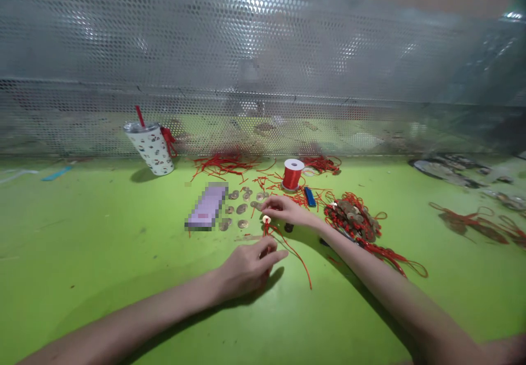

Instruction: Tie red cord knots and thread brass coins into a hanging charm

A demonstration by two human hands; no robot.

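My left hand (249,266) is closed around a red cord (268,231), with a pale round bead or disc (267,219) at its upper end. Loose strands of the cord trail to the right over the green tabletop. Just beyond it, my right hand (290,211) reaches in from the right, its fingertips pinched at the edge of a round metal coin (255,205). More coins (242,223) lie spread out to the left of my fingertips. Under my right wrist sits a small dark object (289,227), partly covered.
A spool of red cord (292,176) stands behind my hands, beside a blue tool (309,197) and cord scraps. To the right is a pile of corded coins (353,220). A blurred purple phone-like object (209,206) and a tumbler (151,148) are left. Perforated metal (205,52) borders the back.
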